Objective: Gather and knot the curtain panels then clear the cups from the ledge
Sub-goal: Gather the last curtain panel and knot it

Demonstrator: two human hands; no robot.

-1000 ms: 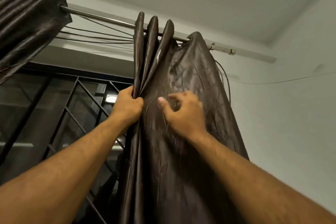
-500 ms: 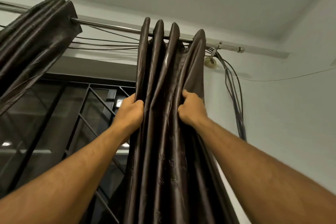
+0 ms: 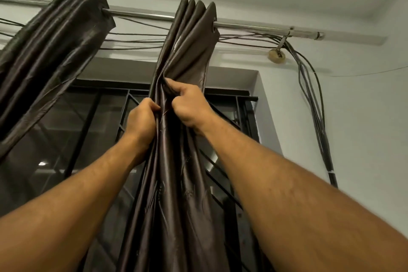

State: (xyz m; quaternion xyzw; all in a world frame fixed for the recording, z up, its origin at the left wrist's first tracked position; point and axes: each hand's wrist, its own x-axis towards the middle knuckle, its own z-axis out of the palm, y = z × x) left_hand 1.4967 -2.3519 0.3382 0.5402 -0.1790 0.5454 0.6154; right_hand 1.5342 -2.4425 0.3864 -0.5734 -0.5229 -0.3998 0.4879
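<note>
Hanging bunched from the silver metal curtain rod (image 3: 150,13), the dark brown satin curtain panel (image 3: 176,183) falls mid-frame before the black-barred window grille (image 3: 229,179); the left hand (image 3: 141,120) holds a tight grip on its left folds; the right hand (image 3: 189,106), just beside, clutches the gathered pleats; a second dark brown panel (image 3: 50,46) hangs gathered at upper left; grey cables (image 3: 313,99) run down the white wall (image 3: 364,117).

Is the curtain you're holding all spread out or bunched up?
Bunched up. The middle curtain panel hangs in tight folds on the rod, and both the left hand and right hand squeeze it together.
</note>
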